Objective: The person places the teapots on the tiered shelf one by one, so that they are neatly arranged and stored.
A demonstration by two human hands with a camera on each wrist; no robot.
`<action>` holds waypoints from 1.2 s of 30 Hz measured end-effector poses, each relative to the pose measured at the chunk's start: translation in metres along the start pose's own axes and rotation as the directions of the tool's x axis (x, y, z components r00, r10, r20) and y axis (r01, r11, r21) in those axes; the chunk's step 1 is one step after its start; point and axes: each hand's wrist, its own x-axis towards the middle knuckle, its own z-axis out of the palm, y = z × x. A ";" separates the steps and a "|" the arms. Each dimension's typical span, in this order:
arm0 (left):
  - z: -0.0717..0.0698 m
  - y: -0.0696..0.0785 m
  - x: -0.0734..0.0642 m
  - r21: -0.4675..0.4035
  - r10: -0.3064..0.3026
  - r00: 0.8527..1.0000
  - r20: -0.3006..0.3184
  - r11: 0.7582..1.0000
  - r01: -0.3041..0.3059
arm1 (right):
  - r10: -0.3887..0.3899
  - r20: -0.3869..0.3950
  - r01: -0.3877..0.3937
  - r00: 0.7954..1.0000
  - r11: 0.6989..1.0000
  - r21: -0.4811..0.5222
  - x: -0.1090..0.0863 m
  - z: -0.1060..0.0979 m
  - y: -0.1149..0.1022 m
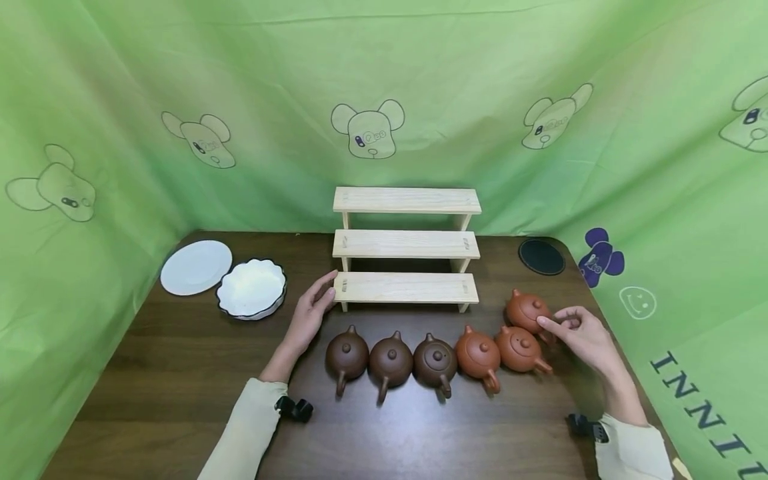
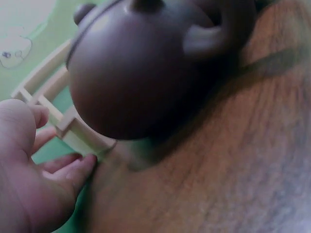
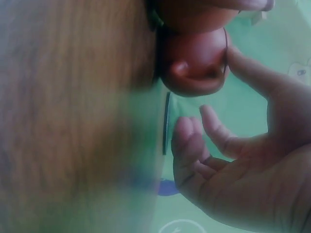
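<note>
My left hand (image 1: 311,313) is at the left end of the lowest step of a pale wooden three-step stand (image 1: 405,288), fingers extended against its edge. A row of round clay teapots stands in front: dark brown teapots (image 1: 347,355) on the left, reddish-brown teapots (image 1: 478,355) on the right. Behind the row's right end stands another reddish-brown teapot (image 1: 527,311). My right hand (image 1: 585,333) is beside it, its thumb touching the teapot's side and its other fingers loosely bent, apart from it in the right wrist view. A dark teapot (image 2: 136,73) fills much of the left wrist view.
At the back left of the dark wooden table (image 1: 150,400) lie a white oval plate (image 1: 196,267) and a scalloped white dish (image 1: 251,289) with a dark rim. A black oval mat (image 1: 542,257) lies at the back right. Green printed cloth (image 1: 372,67) surrounds the table.
</note>
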 end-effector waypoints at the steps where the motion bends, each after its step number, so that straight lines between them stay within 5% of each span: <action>1: 0.001 0.004 -0.001 -0.022 -0.003 1.000 0.008 1.000 0.003 | 0.005 0.013 -0.005 1.000 1.000 0.019 0.000 0.000 0.001; 6: 0.007 0.015 -0.004 -0.038 -0.035 0.999 0.012 0.999 0.036 | 0.017 0.067 -0.025 0.998 0.993 0.114 0.001 0.003 0.007; 10: 0.009 0.012 -0.002 -0.002 -0.004 1.000 0.016 1.000 0.004 | 0.031 0.105 -0.047 0.994 0.986 0.161 -0.001 0.001 0.012; 15: 0.001 -0.024 0.006 0.034 0.085 0.996 0.025 0.996 -0.086 | 0.013 0.168 -0.059 0.986 0.960 0.275 0.000 0.000 0.017; 18: -0.007 -0.052 0.014 0.010 0.086 0.996 0.029 0.996 -0.086 | -0.013 0.207 -0.066 0.978 0.927 0.369 0.000 -0.001 0.020; 20: -0.009 -0.056 0.016 0.010 0.063 0.998 0.028 0.998 -0.063 | -0.043 0.235 -0.068 0.971 0.894 0.443 0.001 0.000 0.023; 25: -0.006 -0.041 0.010 0.026 0.076 0.997 0.015 0.997 -0.077 | -0.124 0.292 -0.073 0.948 0.810 0.582 0.001 0.000 0.032; 31: -0.008 -0.055 0.014 0.023 0.044 0.999 0.017 0.999 -0.044 | -0.172 0.322 -0.096 0.931 0.735 0.671 0.002 0.003 0.040; 36: -0.007 -0.051 0.013 0.058 0.046 0.999 0.012 0.997 -0.047 | -0.206 0.302 -0.087 0.931 0.679 0.729 0.002 0.007 0.042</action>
